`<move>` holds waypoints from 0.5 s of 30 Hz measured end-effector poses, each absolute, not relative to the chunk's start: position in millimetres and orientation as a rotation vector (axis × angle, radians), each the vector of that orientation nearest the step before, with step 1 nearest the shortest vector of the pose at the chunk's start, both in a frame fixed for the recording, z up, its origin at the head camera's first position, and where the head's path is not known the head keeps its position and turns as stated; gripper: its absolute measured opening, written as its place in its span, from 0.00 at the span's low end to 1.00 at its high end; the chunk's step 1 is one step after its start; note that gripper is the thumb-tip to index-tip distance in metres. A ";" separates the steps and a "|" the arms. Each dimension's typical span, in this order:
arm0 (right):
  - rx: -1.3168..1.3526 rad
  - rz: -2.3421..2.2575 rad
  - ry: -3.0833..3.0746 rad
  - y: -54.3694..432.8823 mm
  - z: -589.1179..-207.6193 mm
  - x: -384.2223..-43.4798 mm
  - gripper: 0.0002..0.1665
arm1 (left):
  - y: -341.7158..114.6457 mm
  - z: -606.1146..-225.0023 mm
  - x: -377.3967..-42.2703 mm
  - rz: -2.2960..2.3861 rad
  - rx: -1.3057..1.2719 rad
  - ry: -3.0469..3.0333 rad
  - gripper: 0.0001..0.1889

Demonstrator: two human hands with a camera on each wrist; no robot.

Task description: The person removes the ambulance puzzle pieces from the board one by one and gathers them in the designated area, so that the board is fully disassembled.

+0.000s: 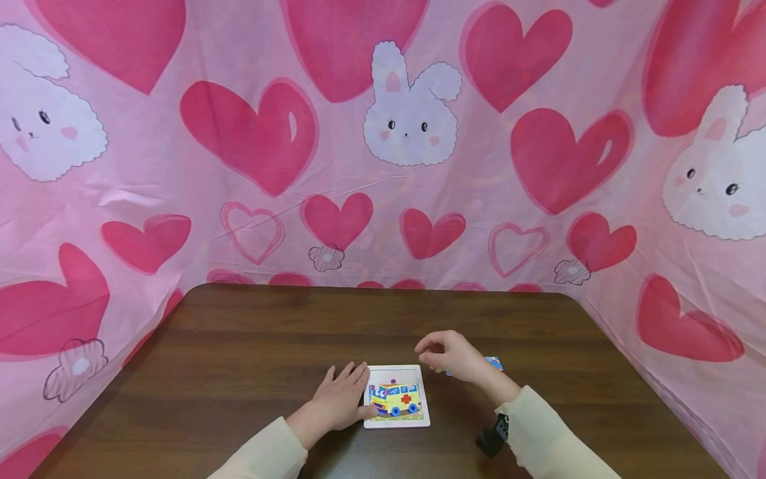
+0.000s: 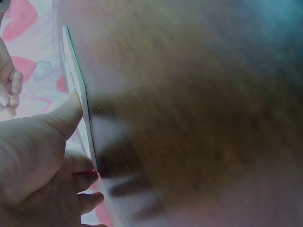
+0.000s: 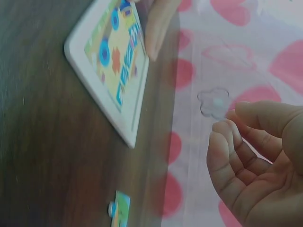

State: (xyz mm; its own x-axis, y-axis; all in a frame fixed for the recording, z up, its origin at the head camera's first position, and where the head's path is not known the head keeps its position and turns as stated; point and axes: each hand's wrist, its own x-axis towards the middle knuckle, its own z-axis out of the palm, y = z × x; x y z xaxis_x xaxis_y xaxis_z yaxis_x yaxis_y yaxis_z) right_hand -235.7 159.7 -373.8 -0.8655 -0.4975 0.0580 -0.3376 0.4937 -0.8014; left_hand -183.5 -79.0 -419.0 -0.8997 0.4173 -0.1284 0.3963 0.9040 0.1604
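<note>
One white-framed board [image 1: 397, 424] flat on the tabletop [image 1: 269, 346], just right of the left hand [image 1: 336, 402] and touching it; nearer the body than the right hand [image 1: 453, 357], and to that hand's left. Inside the border, a yellow ambulance picture [image 1: 399, 401]. Judging by the thin profile, probably light and stiff, perhaps card or thin wood; likely to slide easily on a smooth surface, so best steadied at one side or lifted by the border, clear of the picture. Just right of the right hand and partly hidden by it, a small colourful piece [image 1: 494, 362], seemingly light too, best pinched by opposite edges. Left hand low, palm down, fingers extended and a little spread by the board's left edge, thumb reaching across the lower left border: resting or pressing, not gripping. Right hand raised above the tabletop, pointing leftward, thumb and fingers loosely curved, tips close together; nothing visible between them, so apparently released.
</note>
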 end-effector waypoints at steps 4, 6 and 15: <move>-0.768 -1.296 2.531 148.2 -378.6 -232.5 0.08 | -78.5 -418.5 -183.4 0.191 0.616 2.908 0.39; -0.774 -1.289 2.518 143.1 -381.5 -230.9 0.08 | -78.5 -418.2 -183.4 0.195 0.614 2.907 0.39; -0.850 -1.179 2.509 123.3 -398.1 -226.2 0.07 | -78.7 -418.4 -184.5 0.198 0.612 2.902 0.39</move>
State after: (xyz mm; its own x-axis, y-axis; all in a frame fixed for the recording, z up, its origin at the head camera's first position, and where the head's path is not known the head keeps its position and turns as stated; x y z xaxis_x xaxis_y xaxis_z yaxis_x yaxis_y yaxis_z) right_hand -226.2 123.3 -398.1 -0.8015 -0.5974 0.0273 -0.4022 0.5047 -0.7639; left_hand -184.5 -78.7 -418.4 -0.9017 0.4100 -0.1369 0.3877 0.9072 0.1634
